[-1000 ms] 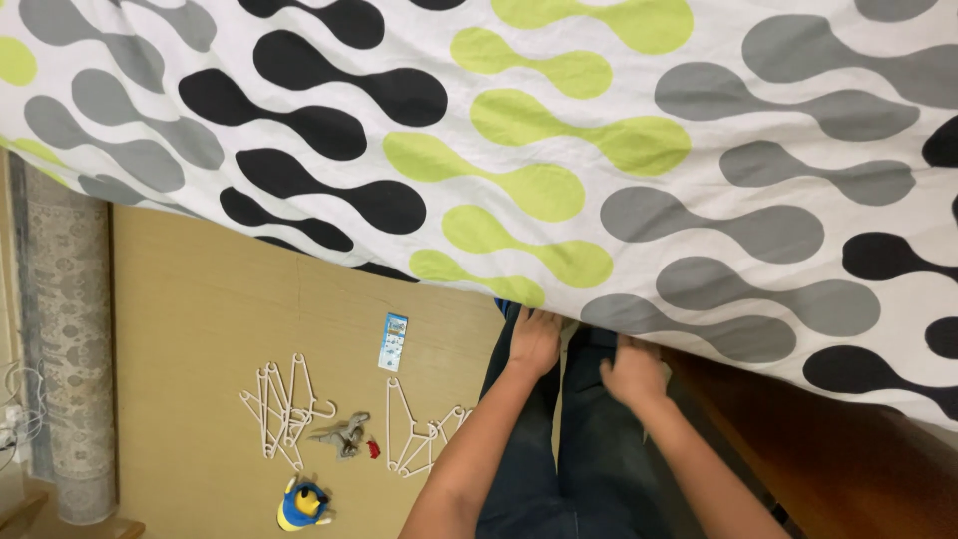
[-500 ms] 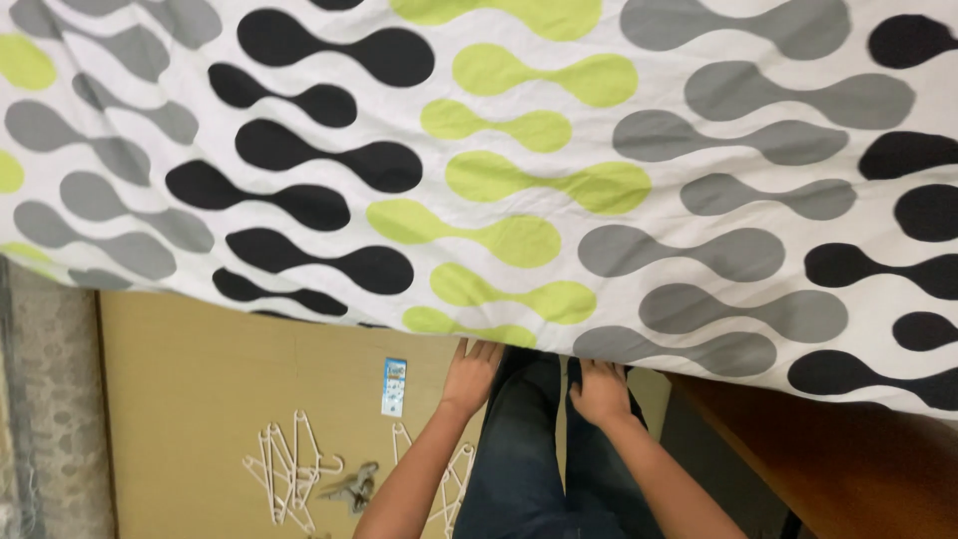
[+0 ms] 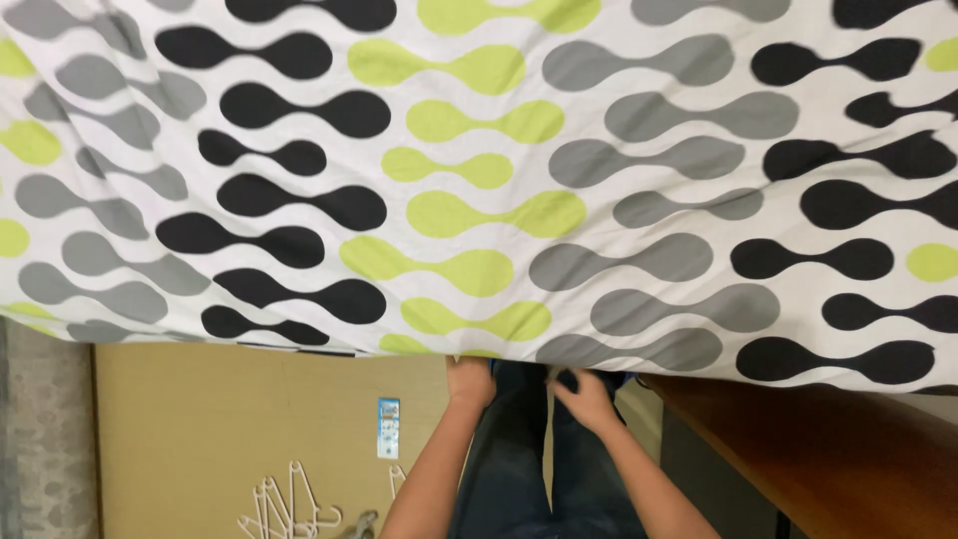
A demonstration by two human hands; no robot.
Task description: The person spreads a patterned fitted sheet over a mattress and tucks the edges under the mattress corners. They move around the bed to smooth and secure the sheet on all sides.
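Note:
A large white sheet [image 3: 479, 180] printed with black, grey and lime-green blobs fills most of the head view. Both of my hands grip its lower edge, close together at the bottom centre. My left hand [image 3: 469, 383] has its fingers tucked under the hem. Just to the right, my right hand [image 3: 585, 397] pinches the same edge, with a dark part of the pattern between its fingers. My forearms rise from the bottom of the frame over my dark-trousered legs [image 3: 519, 469].
Below the sheet lies a tan floor [image 3: 220, 429] with several white hangers [image 3: 284, 504] and a small blue-and-white packet [image 3: 388, 427]. A grey textured rug [image 3: 45, 429] runs along the left edge. A brown wooden surface [image 3: 828, 449] sits at the lower right.
The sheet now covers more of the view and its edge sits lower. My hands have shifted left and down along the hem. The small items on the floor have dropped out of sight.

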